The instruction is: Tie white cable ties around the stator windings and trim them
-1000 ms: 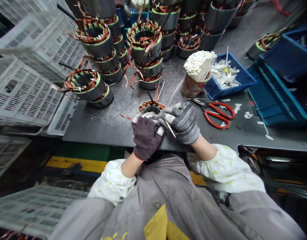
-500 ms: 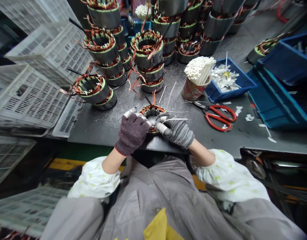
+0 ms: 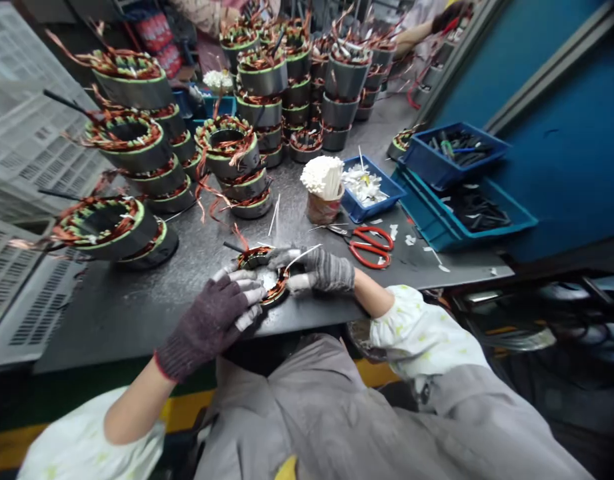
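A low motor stator (image 3: 274,293) with copper windings lies on the bench before me, its opening facing up. My left hand (image 3: 214,320), in a dark purple glove with whitish wrapped fingertips, holds its left and front rim, fingers reaching over the edge. At the right rim, my right hand (image 3: 319,270) in a grey glove grips the stator between thumb and fingers. A thin white strand (image 3: 304,253) slants up from that rim across the right fingers. Behind the stator, thin white sticks (image 3: 275,215) lie on the bench.
Stacked stators (image 3: 121,227) stand left and behind. A cup (image 3: 323,208) holds many white sticks beside a blue tray (image 3: 359,212) of white scraps. Red-handled scissors (image 3: 371,247) lie right. Blue bins (image 3: 457,157) stand farther right, white crates (image 3: 31,293) left. Another person's arm (image 3: 414,40) shows behind.
The view has swung right, showing the blue wall and bins. My left hand has spread from a closed pose to lie along the stator's rim. My right fingers have straightened around its right side.
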Available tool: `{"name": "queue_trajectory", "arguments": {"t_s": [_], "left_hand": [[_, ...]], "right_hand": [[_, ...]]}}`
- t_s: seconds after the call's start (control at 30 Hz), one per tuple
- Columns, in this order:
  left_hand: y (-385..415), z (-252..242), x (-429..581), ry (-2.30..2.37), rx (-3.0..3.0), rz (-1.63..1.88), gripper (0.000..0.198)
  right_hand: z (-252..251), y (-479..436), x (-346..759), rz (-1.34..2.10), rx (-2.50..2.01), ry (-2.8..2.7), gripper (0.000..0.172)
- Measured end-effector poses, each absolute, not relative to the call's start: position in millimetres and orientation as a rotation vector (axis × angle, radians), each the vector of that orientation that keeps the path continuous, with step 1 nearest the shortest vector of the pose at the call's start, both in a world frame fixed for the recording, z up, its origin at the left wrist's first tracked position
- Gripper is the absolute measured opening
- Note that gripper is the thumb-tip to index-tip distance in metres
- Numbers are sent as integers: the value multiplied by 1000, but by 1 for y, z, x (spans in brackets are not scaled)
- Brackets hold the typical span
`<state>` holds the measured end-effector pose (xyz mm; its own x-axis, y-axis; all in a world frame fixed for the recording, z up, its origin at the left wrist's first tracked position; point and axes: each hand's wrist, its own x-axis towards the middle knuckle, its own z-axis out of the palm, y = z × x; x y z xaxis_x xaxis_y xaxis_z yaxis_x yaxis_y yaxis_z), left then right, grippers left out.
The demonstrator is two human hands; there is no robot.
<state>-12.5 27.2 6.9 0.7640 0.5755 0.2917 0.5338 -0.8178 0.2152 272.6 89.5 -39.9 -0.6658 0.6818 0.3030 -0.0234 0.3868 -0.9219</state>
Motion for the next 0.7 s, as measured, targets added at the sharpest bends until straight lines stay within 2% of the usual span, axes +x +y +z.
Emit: {"name": "queue_trajectory", "arguments": {"t_s": [0.07,0.2,0.27,0.4,0.57,0.7], "left_hand": [[23,-2,-7,971,2909,579,34],[1,-13,21,1336,3016,649,28],[-8,-13,35,1495,3026,676,23],[-10,-14,40,1458,2991,681,25],[4,-23,30,1307,2934,803,29],[7,-29,43,1466,2844,996,30]], "right_hand": [[-37,102,295,1158,-739,-1852,35],[-34,147,327,597,-1243,-1465,20],[-34,171,331,441,-1346,-1443,17],[-33,192,326,492,-1283,-1474,17],[-32,174,326,841,-1080,-1191,33],[-30,165,332,741,-1010,-1217,30]]}}
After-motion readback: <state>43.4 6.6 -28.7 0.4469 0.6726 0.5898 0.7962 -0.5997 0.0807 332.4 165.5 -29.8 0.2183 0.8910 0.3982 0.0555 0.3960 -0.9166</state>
